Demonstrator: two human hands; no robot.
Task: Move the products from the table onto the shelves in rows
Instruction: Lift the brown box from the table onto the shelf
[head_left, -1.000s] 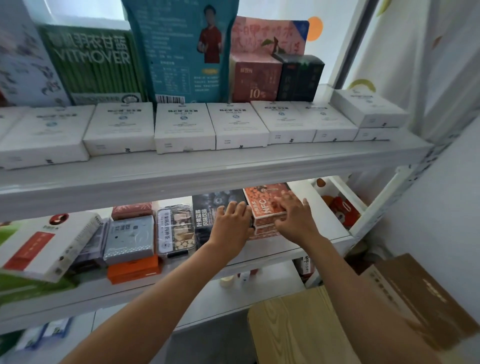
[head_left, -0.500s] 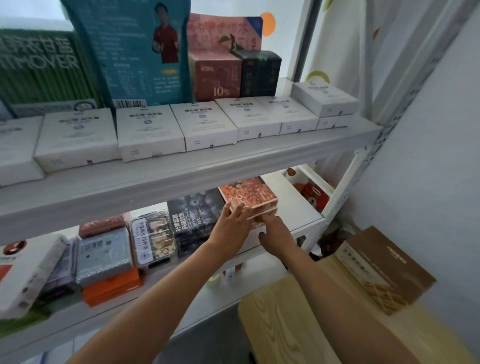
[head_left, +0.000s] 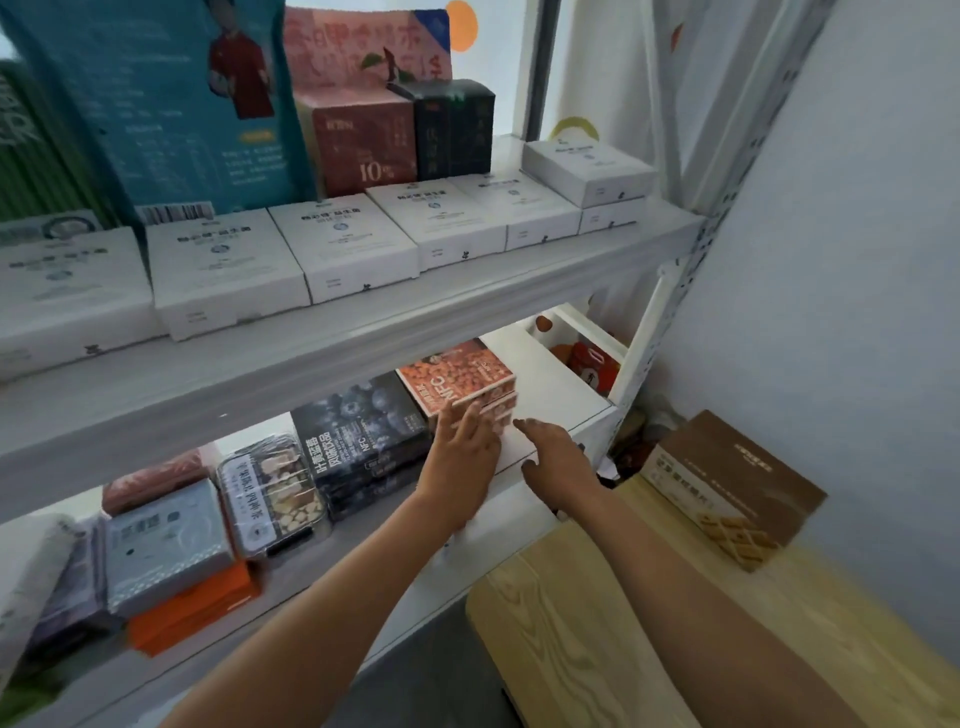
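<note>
Nearest, at about five o'clock, the light wooden tabletop (head_left: 597, 639) carries a brown carton (head_left: 737, 483) that leans against the wall toward three o'clock. Both forearms reach up from six o'clock to the middle shelf (head_left: 550, 400). The left hand (head_left: 460, 460) lies with straight fingers flat against the near face of the orange NFC box stack (head_left: 460, 379); its grip is loose and closes round nothing. The right hand (head_left: 556, 454), just to the three o'clock side of the left, has relaxed fingers spread low over the bare white shelf board by the stack's near right corner, its grip slack and holding nothing; whether it touches the board is unclear. The orange stack sits at the middle of the view, toward the right end of the middle shelf, touching a dark blueberry box stack (head_left: 363, 431) on its nine o'clock side. Further toward nine o'clock come a clear tray of nuts (head_left: 272, 493), then a grey box (head_left: 166, 540) lying on an orange box (head_left: 192, 608). Beyond, toward twelve o'clock, the upper shelf (head_left: 363, 332) bears a row of flat white boxes (head_left: 343, 244), with a teal bag (head_left: 171, 104), a maroon box (head_left: 363, 140) and a black box (head_left: 452, 130) standing behind them.
</note>
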